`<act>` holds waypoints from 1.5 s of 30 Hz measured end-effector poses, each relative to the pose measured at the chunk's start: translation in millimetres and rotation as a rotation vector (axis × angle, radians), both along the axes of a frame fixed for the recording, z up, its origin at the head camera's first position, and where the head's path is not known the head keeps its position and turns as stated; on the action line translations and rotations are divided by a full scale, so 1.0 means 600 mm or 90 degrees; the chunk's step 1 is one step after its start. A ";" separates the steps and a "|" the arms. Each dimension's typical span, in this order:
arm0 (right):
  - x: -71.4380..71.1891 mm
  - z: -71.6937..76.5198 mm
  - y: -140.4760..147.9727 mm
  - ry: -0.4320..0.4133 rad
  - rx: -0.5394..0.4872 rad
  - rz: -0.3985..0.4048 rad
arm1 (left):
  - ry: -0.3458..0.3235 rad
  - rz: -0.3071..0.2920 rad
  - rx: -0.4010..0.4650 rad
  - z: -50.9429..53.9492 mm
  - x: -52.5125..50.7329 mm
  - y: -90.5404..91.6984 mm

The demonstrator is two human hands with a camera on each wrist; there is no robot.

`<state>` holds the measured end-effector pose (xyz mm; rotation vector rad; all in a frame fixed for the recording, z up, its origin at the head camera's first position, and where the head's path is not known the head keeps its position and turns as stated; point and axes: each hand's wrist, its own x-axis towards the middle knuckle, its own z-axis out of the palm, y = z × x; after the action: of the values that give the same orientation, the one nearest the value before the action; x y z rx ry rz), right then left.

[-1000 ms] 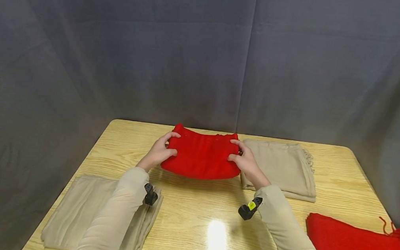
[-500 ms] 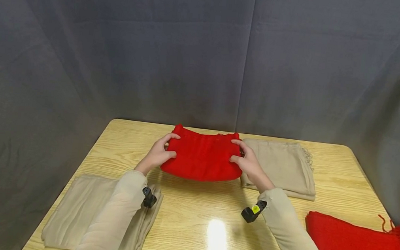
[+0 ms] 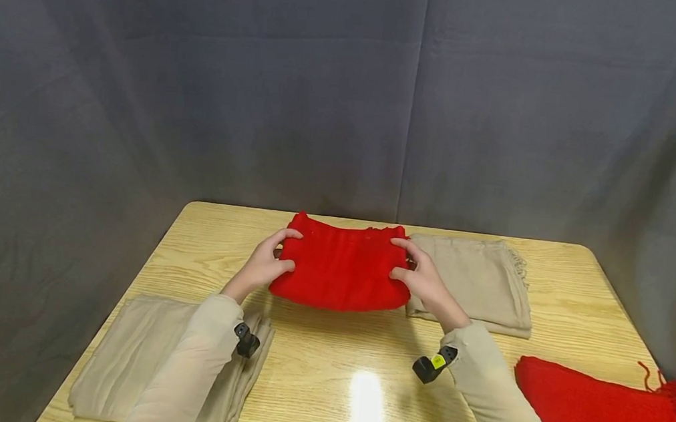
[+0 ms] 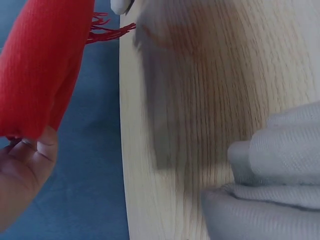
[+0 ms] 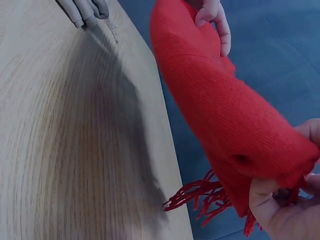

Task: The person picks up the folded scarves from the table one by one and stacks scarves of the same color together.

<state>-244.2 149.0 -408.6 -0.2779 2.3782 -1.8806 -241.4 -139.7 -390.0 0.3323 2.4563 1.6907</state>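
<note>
On the far side, a grey curtain [image 3: 263, 97] is hanging behind a wooden table [image 3: 313, 356]. A near-left beige cloth [image 3: 135, 347], a near-right red cloth [image 3: 609, 419] and a far-right beige cloth [image 3: 476, 283] are lying on it. Above the far middle, a held red cloth [image 3: 342, 268] is sagging between the left hand [image 3: 264, 261] and right hand [image 3: 426, 279], whose fingers are clamping its ends.
</note>
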 end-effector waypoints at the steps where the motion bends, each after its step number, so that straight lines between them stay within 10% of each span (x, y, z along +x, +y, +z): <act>1: 0.001 0.000 0.000 0.001 0.000 0.001 | 0.003 0.001 0.001 0.002 0.003 0.000; 27: 0.039 0.013 0.015 0.038 -0.005 0.036 | 0.032 -0.025 0.009 0.008 0.031 -0.003; 38: 0.058 0.013 0.023 0.044 -0.027 0.045 | 0.070 -0.042 0.015 -0.031 0.024 -0.010; 45: 0.070 0.019 0.029 0.036 -0.019 0.052 | 0.088 -0.060 0.001 0.016 0.059 0.001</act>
<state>-202.3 166.6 -397.0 -0.4296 2.3376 -1.8967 -206.2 -139.0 -380.7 0.5730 2.4911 1.6836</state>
